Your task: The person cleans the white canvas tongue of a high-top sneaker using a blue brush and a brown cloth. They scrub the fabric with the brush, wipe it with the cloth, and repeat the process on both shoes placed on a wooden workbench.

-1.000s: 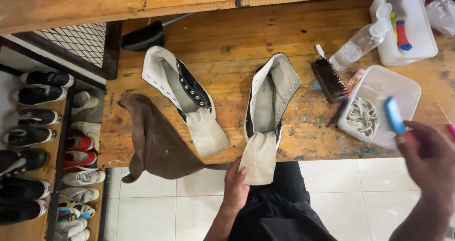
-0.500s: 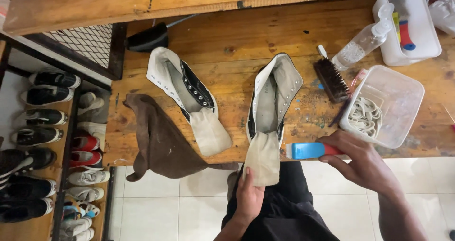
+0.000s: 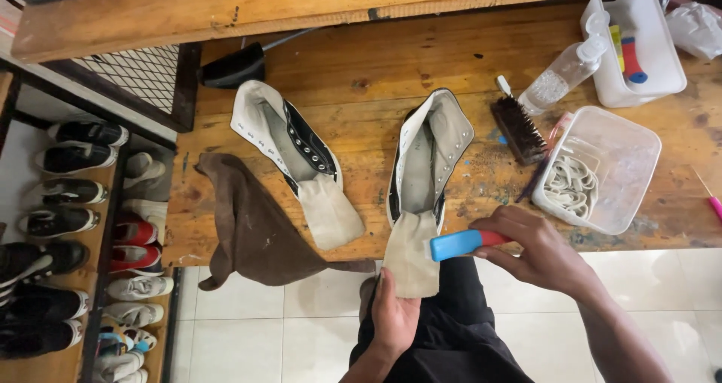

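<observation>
Two unlaced black-and-white high-top shoes lie opened on the wooden table (image 3: pixel 376 82). The right shoe (image 3: pixel 430 153) has its pale tongue (image 3: pixel 410 255) pulled out over the table's front edge. My left hand (image 3: pixel 395 315) holds the tongue's lower end from below. My right hand (image 3: pixel 538 251) grips a blue-and-red brush (image 3: pixel 462 243), whose head rests against the tongue's right side. The left shoe (image 3: pixel 289 150) lies beside it, tongue also pulled out.
A brown cloth (image 3: pixel 252 229) hangs over the table's front edge at left. A dark bristle brush (image 3: pixel 519 127), a spray bottle (image 3: pixel 564 71), a clear tub with white laces (image 3: pixel 598 168) and a white tray (image 3: pixel 639 44) sit at right. A shoe rack (image 3: pixel 75 225) stands at left.
My right hand brought the blue brush down from the far right to the right shoe's tongue. My left hand stayed on the tongue's end.
</observation>
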